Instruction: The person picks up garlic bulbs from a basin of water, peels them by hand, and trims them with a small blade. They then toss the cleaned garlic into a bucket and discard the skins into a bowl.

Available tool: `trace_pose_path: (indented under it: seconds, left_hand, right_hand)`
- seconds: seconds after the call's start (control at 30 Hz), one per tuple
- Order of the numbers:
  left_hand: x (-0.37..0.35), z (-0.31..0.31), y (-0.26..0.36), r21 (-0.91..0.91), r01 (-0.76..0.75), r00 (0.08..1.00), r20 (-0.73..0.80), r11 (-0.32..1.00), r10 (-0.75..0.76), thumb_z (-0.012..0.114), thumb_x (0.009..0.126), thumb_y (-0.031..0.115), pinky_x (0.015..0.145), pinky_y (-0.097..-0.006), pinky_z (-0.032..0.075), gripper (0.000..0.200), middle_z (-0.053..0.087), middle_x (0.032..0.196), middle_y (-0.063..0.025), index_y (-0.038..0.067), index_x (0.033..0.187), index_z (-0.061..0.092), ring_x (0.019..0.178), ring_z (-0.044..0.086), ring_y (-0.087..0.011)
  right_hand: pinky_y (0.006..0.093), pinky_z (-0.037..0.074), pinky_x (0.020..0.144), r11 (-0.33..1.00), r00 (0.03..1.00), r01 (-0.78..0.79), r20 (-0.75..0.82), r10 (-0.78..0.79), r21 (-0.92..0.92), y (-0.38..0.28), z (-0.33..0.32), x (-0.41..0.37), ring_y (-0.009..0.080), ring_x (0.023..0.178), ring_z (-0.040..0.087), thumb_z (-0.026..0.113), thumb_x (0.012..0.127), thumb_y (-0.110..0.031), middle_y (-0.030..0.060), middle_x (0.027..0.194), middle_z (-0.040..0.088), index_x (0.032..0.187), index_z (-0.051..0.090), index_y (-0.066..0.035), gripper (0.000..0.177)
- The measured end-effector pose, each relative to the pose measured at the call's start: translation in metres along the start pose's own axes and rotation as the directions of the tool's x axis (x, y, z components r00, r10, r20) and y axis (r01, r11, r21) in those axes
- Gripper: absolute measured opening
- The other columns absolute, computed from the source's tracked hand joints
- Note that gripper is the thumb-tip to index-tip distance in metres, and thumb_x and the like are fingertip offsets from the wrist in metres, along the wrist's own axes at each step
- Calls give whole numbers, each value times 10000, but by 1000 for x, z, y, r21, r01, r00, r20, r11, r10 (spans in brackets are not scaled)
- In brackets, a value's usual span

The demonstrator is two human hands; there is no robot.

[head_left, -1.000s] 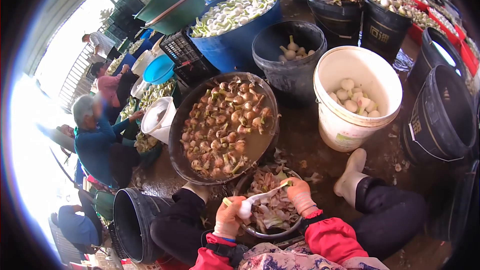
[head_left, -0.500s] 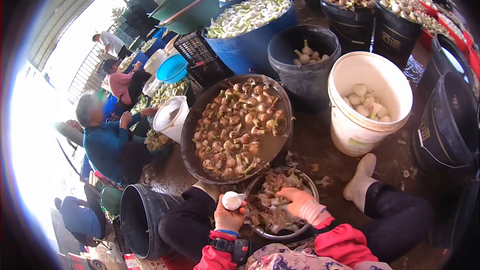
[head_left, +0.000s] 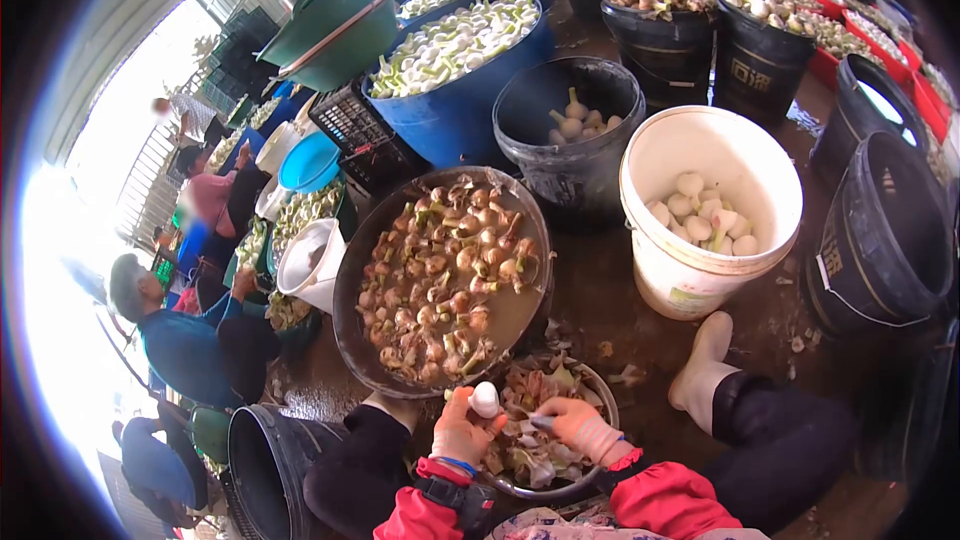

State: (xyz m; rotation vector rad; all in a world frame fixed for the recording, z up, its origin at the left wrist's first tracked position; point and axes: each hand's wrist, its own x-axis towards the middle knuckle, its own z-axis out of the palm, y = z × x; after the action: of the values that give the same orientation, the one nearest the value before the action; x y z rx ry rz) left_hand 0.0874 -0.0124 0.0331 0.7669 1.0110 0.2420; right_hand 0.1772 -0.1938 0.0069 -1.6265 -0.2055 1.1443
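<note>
My left hand (head_left: pixel 459 433) grips a white peeled garlic bulb (head_left: pixel 485 399) between thumb and fingers. Just right of it, my right hand (head_left: pixel 580 427) is closed around what looks like a small knife (head_left: pixel 542 422); only a short grey tip shows. Both hands are over a metal basin (head_left: pixel 612 402) heaped with garlic skins (head_left: pixel 540 462). Beyond the basin, a wide dark tub (head_left: pixel 345 340) holds brown water and many unpeeled garlic bulbs (head_left: pixel 430 265). Peeled bulbs lie in the white bucket (head_left: pixel 665 265) ahead on the right.
A black bucket (head_left: pixel 560 165) with some bulbs stands behind the tub. The large blue tub (head_left: pixel 440 115) is full of trimmed garlic. Black buckets (head_left: pixel 880 230) stand at the right. A co-worker in a blue top (head_left: pixel 195 355) sits at the left. Loose skins litter the wet floor.
My right hand has moved left, nearer the garlic bulb, and the grey tip now shows. The left hand has turned the bulb slightly. The whole view has shifted.
</note>
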Motion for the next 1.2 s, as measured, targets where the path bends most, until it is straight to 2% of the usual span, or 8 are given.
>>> trace_pose_path:
  seconds: [0.07,0.13,0.2,0.27,0.33,0.5,0.77,1.2]
  left_hand:
    - [17,35,18,36,13,989,149,999,-18,590,908,362,778,-462,519,336,568,1060,-117,104,1113,525,943,584,-316]
    - [14,93,42,644,-765,592,712,-14,378,568,922,343,790,-416,522,340,569,1069,-107,95,1150,520,974,589,-298]
    - [17,160,57,411,-884,468,785,224,405,571,921,374,800,-387,530,409,582,1111,-103,89,1208,510,988,606,-285]
    - [-5,213,86,16,-48,610,792,999,17,584,901,423,812,-391,534,506,590,1158,-101,81,1261,491,982,625,-272]
    - [7,218,101,67,-250,648,753,966,116,600,884,440,763,-363,545,529,599,1148,-91,62,1245,515,931,639,-232]
    - [168,125,99,938,-255,967,252,234,43,600,847,350,789,-358,514,438,658,1051,-128,80,1191,601,911,648,-269]
    - [223,88,59,837,-131,991,112,-531,-69,669,685,463,929,-358,453,633,631,1134,-196,78,1184,612,1074,602,-298]
    - [28,42,65,79,41,697,712,996,-85,724,763,119,796,-438,554,504,516,1263,-184,136,1213,498,1081,570,-376]
  right_hand:
    - [298,472,641,996,998,61,9,-61,-68,23,11,8,143,686,589,678,816,-257,70,760,656,939,697,-91,207]
    - [314,478,665,935,958,281,6,-286,-215,34,21,16,203,719,619,640,807,-194,109,805,676,953,690,-83,190]
    - [331,483,686,955,990,131,82,-113,-267,16,24,16,237,745,637,578,789,-125,130,839,683,1008,686,-100,245]
    - [336,485,681,958,979,200,71,-189,-205,16,25,16,270,757,636,533,780,-123,131,835,676,1037,678,-143,296]
    - [340,489,701,976,988,114,120,-93,-185,4,20,16,276,785,641,525,780,-109,137,871,677,1075,662,-146,327]
    - [322,455,903,983,960,168,237,-146,-77,-6,15,16,278,1097,583,496,778,-52,130,1224,594,1302,503,-136,531]
    - [324,449,914,990,949,-133,285,139,-38,-8,11,30,284,1071,591,494,806,-107,134,1204,606,1311,493,-130,506]
    - [262,490,835,779,958,279,-222,-183,562,-13,6,21,125,956,602,636,832,-27,54,1053,653,1167,599,28,341]
